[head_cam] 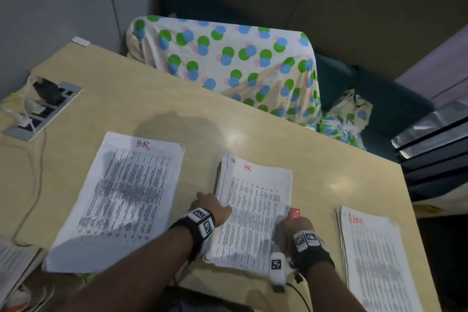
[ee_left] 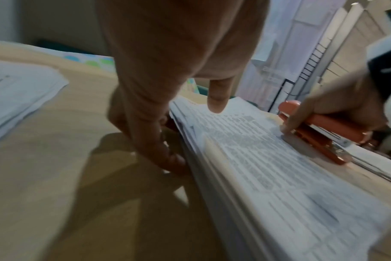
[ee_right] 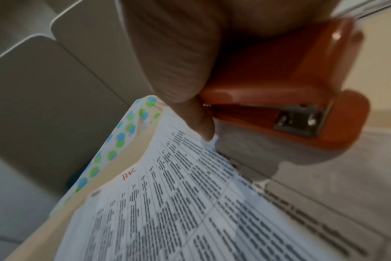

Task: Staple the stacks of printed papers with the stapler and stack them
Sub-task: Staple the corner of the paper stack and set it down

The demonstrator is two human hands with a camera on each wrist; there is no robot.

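Three stacks of printed papers lie on the beige table (head_cam: 157,109): one marked "H.R" (head_cam: 121,197) at the left, one marked "HR" (head_cam: 255,210) in the middle, one marked "Admin" (head_cam: 374,261) at the right. My left hand (head_cam: 214,208) grips the middle stack (ee_left: 268,167) at its left edge, thumb (ee_left: 217,100) on top and fingers (ee_left: 161,143) down along the side. My right hand (head_cam: 296,228) holds the orange stapler (head_cam: 294,213) at that stack's right edge. The stapler (ee_right: 279,84) sits low over the paper (ee_right: 179,211), its mouth facing the page.
A socket panel with plugs and cables (head_cam: 43,109) sits in the table's left side. A chair under a dotted cloth (head_cam: 228,63) stands beyond the far edge. More papers (head_cam: 12,263) lie at the bottom left, off the table.
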